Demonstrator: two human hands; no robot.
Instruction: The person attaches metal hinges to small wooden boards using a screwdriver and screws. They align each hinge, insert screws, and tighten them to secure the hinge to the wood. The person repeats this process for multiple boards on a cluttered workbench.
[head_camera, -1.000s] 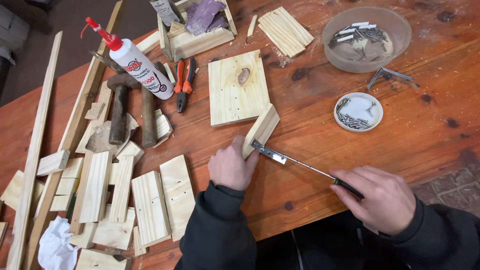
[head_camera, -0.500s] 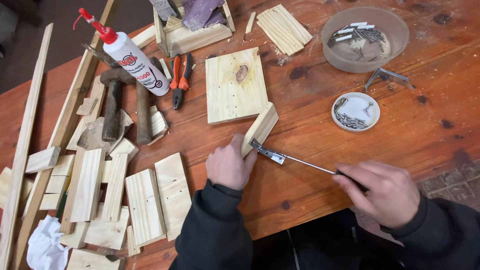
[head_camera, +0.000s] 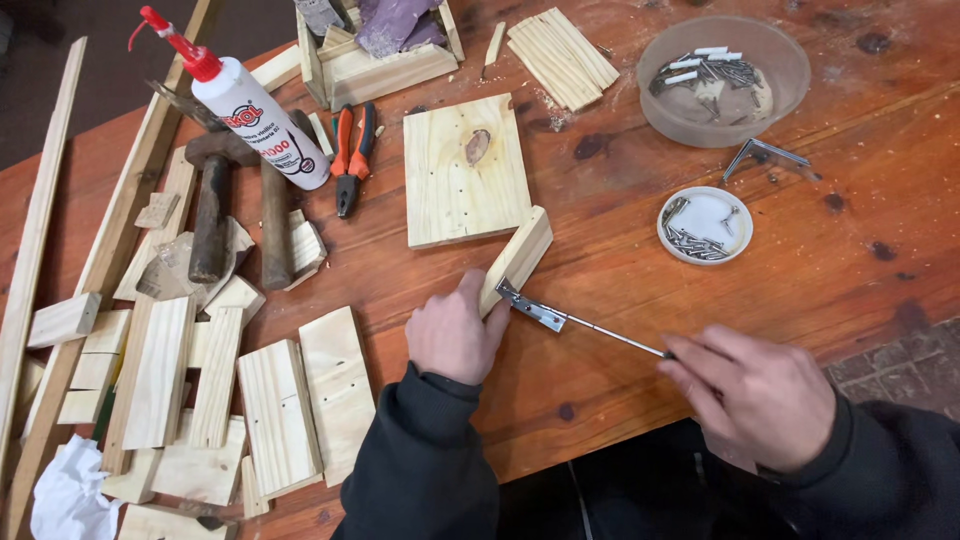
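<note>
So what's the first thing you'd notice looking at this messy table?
Probably the two hands at the front: the left hand steadies a small wood block with a metal hinge at its end, while the right hand holds a thin screwdriver against the hinge. Next, the white glue bottle with its red nozzle stands out at the upper left, above two hammers and scattered wood pieces.

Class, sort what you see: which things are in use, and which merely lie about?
In use: left hand, small wood block, metal hinge, right hand, screwdriver.
Lying about: glue bottle, pliers, hammers, dish of screws.
</note>
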